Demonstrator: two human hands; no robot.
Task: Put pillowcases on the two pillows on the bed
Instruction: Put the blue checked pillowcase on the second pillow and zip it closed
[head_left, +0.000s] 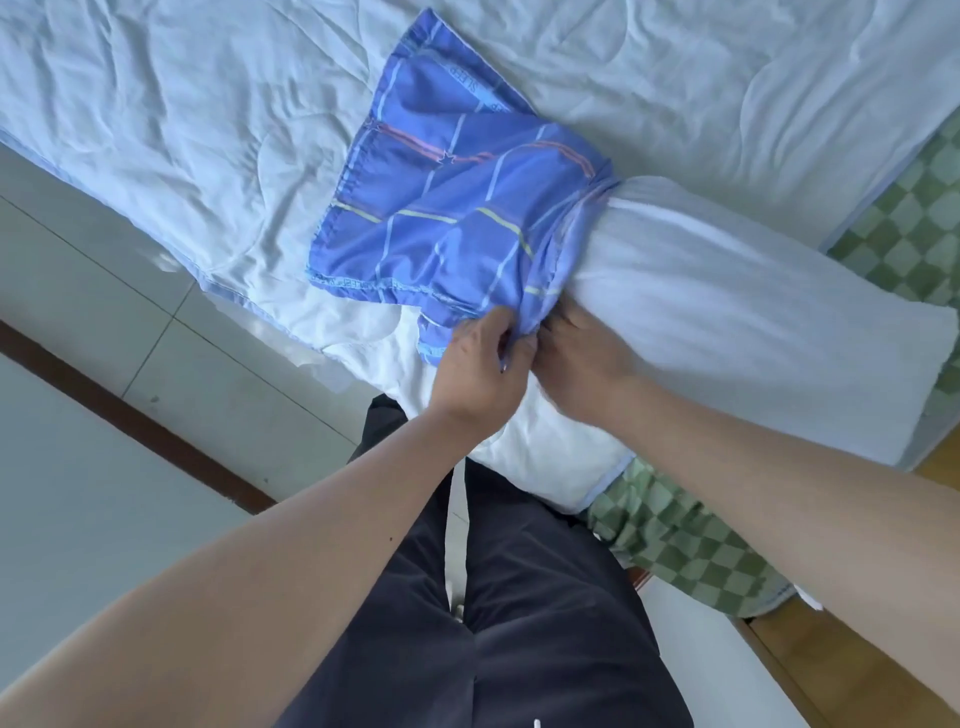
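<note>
A white pillow (737, 306) lies across the near corner of the bed, its left end inside a blue pillowcase (457, 208) with thin pale, yellow and pink lines. The pillowcase's open hem is bunched round the pillow's middle. My left hand (480, 366) pinches the near part of that hem. My right hand (582, 358) sits right beside it, fingers curled into the same bunched hem against the pillow. The far part of the pillowcase lies flat on the quilt. No second pillow shows as such.
A pale blue-white quilt (208, 130) covers the bed, over a green checked sheet (685, 540) that hangs at the near corner. Grey floor tiles (156, 374) lie to the left, wood flooring to the right. My dark trousers fill the bottom.
</note>
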